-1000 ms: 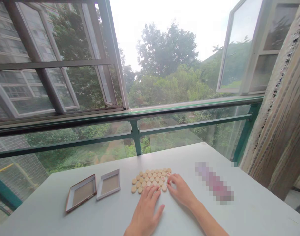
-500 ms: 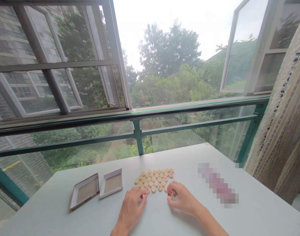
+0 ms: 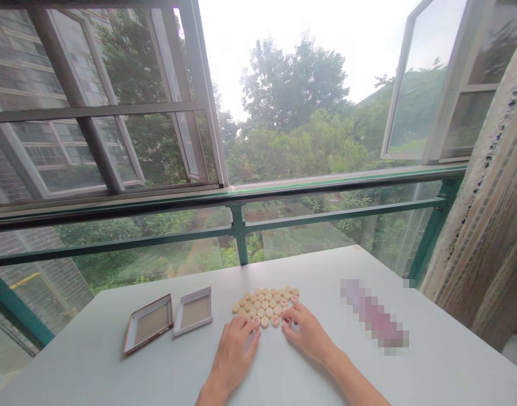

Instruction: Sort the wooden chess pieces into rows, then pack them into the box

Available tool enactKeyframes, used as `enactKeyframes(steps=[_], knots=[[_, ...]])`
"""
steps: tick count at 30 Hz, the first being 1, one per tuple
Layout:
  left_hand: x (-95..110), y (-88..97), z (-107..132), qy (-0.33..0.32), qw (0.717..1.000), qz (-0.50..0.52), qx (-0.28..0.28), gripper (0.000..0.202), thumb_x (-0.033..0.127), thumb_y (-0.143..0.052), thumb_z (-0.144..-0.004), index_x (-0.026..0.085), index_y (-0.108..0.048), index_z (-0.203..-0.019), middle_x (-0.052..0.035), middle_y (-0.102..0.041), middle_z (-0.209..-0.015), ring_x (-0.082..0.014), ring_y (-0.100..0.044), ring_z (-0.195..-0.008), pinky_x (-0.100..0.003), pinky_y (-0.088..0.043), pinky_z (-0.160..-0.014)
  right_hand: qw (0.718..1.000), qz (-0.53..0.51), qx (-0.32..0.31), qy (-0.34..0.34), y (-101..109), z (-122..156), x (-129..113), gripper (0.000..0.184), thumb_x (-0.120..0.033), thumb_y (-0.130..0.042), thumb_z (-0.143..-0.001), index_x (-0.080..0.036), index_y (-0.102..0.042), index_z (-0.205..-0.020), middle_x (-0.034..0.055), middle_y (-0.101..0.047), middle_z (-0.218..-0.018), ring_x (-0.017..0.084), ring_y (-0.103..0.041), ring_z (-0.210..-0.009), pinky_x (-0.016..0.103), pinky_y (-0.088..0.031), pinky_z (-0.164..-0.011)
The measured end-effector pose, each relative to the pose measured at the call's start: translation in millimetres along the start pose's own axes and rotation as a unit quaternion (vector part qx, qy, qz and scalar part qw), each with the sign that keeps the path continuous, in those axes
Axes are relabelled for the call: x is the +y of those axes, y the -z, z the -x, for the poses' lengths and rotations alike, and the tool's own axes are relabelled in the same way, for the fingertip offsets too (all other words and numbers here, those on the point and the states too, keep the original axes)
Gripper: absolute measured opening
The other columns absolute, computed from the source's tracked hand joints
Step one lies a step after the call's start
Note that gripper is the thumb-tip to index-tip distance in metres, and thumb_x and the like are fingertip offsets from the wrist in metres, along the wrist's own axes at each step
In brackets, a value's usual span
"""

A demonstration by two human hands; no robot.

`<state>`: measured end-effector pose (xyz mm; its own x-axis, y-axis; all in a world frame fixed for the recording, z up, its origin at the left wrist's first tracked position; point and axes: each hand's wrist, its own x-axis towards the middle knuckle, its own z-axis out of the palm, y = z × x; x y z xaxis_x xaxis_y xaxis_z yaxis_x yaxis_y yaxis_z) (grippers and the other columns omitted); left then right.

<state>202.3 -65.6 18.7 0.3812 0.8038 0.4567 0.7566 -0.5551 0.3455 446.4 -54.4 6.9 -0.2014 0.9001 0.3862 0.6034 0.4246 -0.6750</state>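
Observation:
A close group of round wooden Chinese chess pieces point(image 3: 264, 304) lies on the white table, mostly with plain sides up. A few nearer pieces show red characters, among them one piece point(image 3: 275, 320) in the front row. My right hand point(image 3: 307, 334) is at the front right of the group, thumb and fingers closed around a piece that they partly cover. At the front left, my left hand point(image 3: 234, 354) rests with bent fingertips against the group. Its thumb stands apart from the fingers, and no held piece shows; the fingers hide what lies beneath them.
Two shallow open box halves, a brown-edged tray point(image 3: 127, 338) and a pale tray point(image 3: 193, 327), lie left of the pieces. A pixelated pinkish item point(image 3: 375, 316) is on the right. Beyond the white table point(image 3: 275, 378) runs a green railing point(image 3: 240, 234); a curtain point(image 3: 474, 259) hangs at right.
My right hand has moved slightly away from me and left, bringing its piece to the front row. My left hand has shifted forward to the group; the red-marked piece by its fingers is now hidden.

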Motion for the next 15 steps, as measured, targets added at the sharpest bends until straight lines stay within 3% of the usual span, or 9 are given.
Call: enactKeyframes(steps=[4,7,15], knots=[[19.9,-1.5,1.9,-0.035,0.998,0.023,-0.043,0.014,0.024,-0.052,-0.095,0.026,-0.066,-0.1,-0.0055,-0.066,-0.102,-0.0238,-0.061,-0.098,-0.045,-0.05,-0.092,1.0,-0.007,0.01,0.004,0.7,-0.5,1.3,0.013,-0.02,-0.06,-0.087,-0.023,-0.07,-0.095,0.0031,-0.06,-0.092,0.018,-0.058,-0.083,0.031,-0.049,-0.081],[31.5,-2.8,2.3,-0.063,0.996,0.03,-0.062,0.019,0.027,-0.056,-0.094,0.027,-0.064,-0.11,-0.0064,-0.065,-0.111,-0.0251,-0.059,-0.105,-0.046,-0.049,-0.097,1.0,-0.021,0.004,0.017,2.3,2.3,0.0,0.015,-0.018,-0.059,-0.087,-0.024,-0.07,-0.096,0.0023,-0.059,-0.092,0.016,-0.058,-0.079,0.029,-0.049,-0.079],[29.9,-4.2,0.9,-0.081,0.994,0.023,-0.064,0.026,0.03,-0.056,-0.094,0.029,-0.062,-0.12,-0.0061,-0.063,-0.125,-0.0254,-0.058,-0.115,-0.046,-0.047,-0.104,0.999,0.015,-0.009,0.043,-3.7,3.8,0.4,0.018,-0.023,-0.062,-0.088,-0.028,-0.077,-0.097,0.0036,-0.059,-0.09,0.019,-0.06,-0.088,0.032,-0.049,-0.084]])
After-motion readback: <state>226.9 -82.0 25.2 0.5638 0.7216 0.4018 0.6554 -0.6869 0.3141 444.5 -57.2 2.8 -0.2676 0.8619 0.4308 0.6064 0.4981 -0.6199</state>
